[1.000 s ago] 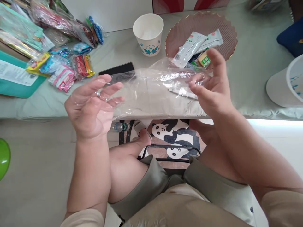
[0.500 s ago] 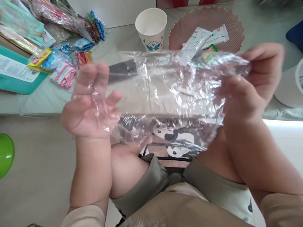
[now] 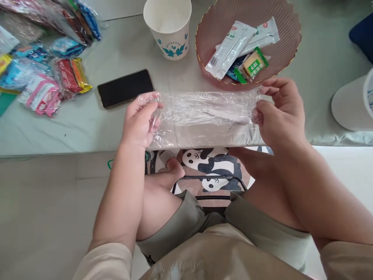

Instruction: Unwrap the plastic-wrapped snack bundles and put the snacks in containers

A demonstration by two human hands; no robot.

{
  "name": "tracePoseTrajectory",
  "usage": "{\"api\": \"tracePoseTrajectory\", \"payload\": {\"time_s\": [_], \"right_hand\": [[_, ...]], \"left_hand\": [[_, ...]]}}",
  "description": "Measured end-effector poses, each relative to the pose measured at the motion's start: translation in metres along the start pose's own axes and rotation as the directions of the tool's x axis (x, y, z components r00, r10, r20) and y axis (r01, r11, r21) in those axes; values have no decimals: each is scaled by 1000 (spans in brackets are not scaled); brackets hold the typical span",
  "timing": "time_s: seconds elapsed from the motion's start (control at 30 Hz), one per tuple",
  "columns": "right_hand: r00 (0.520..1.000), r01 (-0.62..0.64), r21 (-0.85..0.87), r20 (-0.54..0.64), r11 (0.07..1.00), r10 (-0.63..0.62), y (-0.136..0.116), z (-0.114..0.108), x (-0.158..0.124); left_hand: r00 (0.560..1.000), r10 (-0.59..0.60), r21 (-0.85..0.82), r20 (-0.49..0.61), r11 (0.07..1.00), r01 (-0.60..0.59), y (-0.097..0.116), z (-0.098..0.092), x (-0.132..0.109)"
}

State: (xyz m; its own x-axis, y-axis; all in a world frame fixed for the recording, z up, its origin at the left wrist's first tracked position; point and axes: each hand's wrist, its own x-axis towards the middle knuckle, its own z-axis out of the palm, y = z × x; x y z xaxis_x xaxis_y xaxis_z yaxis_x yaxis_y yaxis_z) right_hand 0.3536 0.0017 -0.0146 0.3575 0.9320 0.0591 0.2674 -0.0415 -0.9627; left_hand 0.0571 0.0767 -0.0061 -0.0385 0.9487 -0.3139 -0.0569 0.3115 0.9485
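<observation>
A clear, crinkled plastic bag [image 3: 206, 114] is stretched flat between my two hands, over the front edge of the table. My left hand [image 3: 141, 120] is closed on its left end, with the thumb pressed toward the fingers. At the other end, my right hand [image 3: 281, 109] pinches the bunched plastic between thumb and fingers. Just behind my right hand stands a pinkish scalloped bowl [image 3: 279, 23] with a gold rim. It holds white sachets [image 3: 233, 46] and a green-ended biscuit packet [image 3: 252, 66]. A black phone [image 3: 126, 88] lies beyond my left hand.
A paper cup [image 3: 171, 35] with blue leaves stands left of the bowl. Several wrapped snacks [image 3: 40, 91] are heaped at the far left. At the right are a white container [image 3: 352, 103] and a dark blue object [image 3: 363, 37]. A panda-patterned mat [image 3: 215, 167] lies below the table.
My left hand, spread behind the plastic earlier, is now closed on the bag's left end. Both hands have drawn inward and the bag is pulled flatter and lower. The view has shifted.
</observation>
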Motion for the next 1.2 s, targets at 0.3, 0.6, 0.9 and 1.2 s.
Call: {"api": "tracePoseTrajectory", "payload": {"time_s": [0.3, 0.6, 0.9, 1.2], "right_hand": [[953, 190, -438, -132, 879, -272, -9, -5, -13], [751, 657, -576, 555, 486, -358, 11, -6, -22], [674, 737, -489, 584, 466, -453, 16, 12, -17], [707, 706, -490, 538, 512, -459, 16, -2, -6]], "left_hand": [[995, -47, 146, -88, 987, 59, -2, 2, 3], [984, -88, 181, -158, 977, 116, 0, 2, 3], [981, -167, 120, -102, 977, 179, 4, -1, 4], [990, -103, 184, -94, 976, 119, 2, -9, -1]]}}
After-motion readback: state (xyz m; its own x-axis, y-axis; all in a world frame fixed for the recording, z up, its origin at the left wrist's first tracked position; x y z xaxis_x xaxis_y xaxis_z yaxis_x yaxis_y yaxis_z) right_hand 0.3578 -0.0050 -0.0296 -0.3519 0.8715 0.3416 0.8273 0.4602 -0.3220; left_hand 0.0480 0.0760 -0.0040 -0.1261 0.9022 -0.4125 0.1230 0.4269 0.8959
